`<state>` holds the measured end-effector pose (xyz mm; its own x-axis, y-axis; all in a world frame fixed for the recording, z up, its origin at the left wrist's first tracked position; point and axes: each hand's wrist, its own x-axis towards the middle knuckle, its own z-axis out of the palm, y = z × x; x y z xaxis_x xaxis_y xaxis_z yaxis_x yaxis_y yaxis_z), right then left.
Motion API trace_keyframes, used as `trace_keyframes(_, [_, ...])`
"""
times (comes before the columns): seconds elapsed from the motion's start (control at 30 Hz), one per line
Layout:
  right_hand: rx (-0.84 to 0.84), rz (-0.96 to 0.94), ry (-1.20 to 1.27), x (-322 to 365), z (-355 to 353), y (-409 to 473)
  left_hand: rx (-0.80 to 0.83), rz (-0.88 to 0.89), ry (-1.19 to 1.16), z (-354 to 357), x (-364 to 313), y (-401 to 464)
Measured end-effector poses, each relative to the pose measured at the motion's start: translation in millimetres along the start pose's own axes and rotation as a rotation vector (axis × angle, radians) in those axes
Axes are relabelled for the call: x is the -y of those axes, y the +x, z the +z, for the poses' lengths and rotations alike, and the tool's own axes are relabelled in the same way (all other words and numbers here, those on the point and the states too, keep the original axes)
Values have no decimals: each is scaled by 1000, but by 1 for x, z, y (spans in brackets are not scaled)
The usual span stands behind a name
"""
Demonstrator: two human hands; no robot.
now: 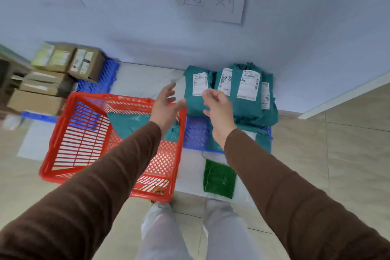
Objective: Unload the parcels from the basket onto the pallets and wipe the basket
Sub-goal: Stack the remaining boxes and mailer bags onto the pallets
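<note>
Both hands, left hand (166, 101) and right hand (217, 104), hovered released at frame centre. One teal parcel (128, 122) lay inside the red basket (69, 152). Leaning stacked parcels (247, 91) on the blue pallet (196, 133) risked toppling if bumped.

We count two hands, the left hand (166, 102) and the right hand (217, 104), both empty with fingers spread; one red basket (63, 150) under and left of the left hand; one teal parcel (130, 122) inside it, just below that hand; at least four teal parcels (247, 91) standing beyond the right hand, with more lying under them that we cannot count; two blue pallets, one (196, 131) between the hands and one (99, 78) far left; about five cardboard boxes (86, 65) there; one green cloth (219, 177) below the right hand.
</note>
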<state>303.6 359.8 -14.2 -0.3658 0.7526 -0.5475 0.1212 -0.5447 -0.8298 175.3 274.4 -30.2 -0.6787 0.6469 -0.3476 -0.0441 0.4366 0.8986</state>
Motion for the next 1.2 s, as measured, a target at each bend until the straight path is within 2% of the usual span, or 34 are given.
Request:
trace_keyframes(0.23, [88, 244, 119, -50, 122, -21, -123, -102, -60, -135, 66, 15])
trace_keyframes(0.47, [-71, 493, 207, -132, 195, -7, -134, -337, -75, -219, 155, 54])
trace_keyframes(0.6, [-138, 593, 252, -160, 215, 5, -135, -429, -109, -238, 193, 76])
trace_keyframes(0.8, [-115, 669, 288, -183, 239, 35, -173, -445, -154, -235, 220, 113])
trace_keyframes(0.93, [-89, 750, 273, -195, 248, 53, -228, -547, -153, -232, 227, 131])
trace_keyframes(1.0, [-69, 770, 259, -199, 248, 55, -183, -583, -122, -232, 229, 130])
trace_keyframes(1.2, [-12, 812, 281, -196, 243, 40, 84, -619, -80, -251, 227, 102])
